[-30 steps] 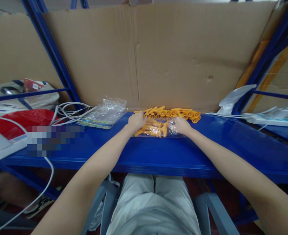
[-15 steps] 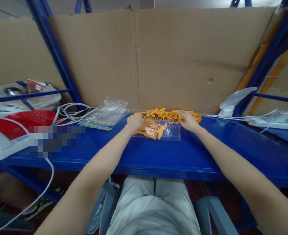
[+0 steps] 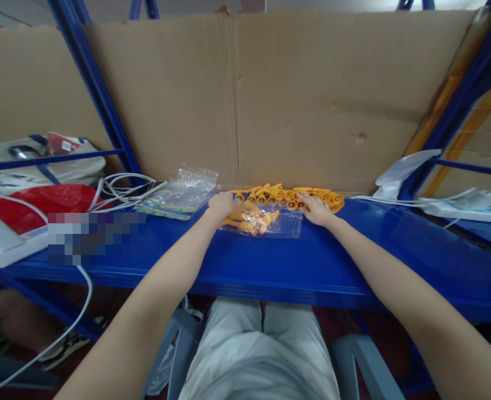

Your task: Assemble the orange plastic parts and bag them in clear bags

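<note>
A clear plastic bag (image 3: 284,226) holding several orange plastic pieces (image 3: 251,219) lies on the blue table. My left hand (image 3: 222,204) is closed at the bag's left end; its fingertips are partly hidden. Behind the bag runs a row of orange, hollow, cone-like pieces (image 3: 289,195), their round openings facing me. My right hand (image 3: 317,211) rests against the right part of that row, fingers apart and touching the pieces, without a grip on any that I can see.
On the left lie a flat clear plastic packet (image 3: 178,197), white cables (image 3: 122,186), a red bag (image 3: 40,205) and a white power strip (image 3: 15,244). A cardboard panel (image 3: 303,100) stands behind the table (image 3: 270,272). More white cables (image 3: 387,198) lie on the right.
The bag of orange pieces has slid a little to the left together with my left hand. My right hand has shifted slightly left, its fingers now more spread over the orange row.
</note>
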A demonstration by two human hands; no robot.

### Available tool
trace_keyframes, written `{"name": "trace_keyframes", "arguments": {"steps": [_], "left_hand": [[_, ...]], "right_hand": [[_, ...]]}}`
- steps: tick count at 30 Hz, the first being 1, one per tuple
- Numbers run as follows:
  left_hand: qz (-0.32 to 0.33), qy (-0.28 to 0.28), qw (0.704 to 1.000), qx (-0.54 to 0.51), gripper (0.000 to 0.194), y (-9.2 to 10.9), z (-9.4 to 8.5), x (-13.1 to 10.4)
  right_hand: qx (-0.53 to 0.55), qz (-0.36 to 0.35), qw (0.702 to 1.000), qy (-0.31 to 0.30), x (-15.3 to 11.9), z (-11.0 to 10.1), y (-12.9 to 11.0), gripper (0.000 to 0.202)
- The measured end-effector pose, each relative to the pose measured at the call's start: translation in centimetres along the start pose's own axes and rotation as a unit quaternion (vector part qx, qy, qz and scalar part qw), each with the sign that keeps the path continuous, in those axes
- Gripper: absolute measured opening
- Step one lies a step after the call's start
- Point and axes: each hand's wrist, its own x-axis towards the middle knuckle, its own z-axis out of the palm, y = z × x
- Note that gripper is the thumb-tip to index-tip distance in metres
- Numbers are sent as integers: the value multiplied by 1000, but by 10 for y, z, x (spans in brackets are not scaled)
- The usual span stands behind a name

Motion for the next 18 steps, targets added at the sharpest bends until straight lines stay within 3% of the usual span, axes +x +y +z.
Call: {"name": "trace_keyframes", "arguments": {"steps": [13, 18], "left_hand": [[12, 7, 1000, 8, 44, 4, 1, -2], [16, 10, 1000, 5, 42, 5, 0, -4]], "right_hand": [[139, 30, 989, 36, 21, 11, 9, 42], [225, 21, 969, 100, 19, 3, 7, 39]]}}
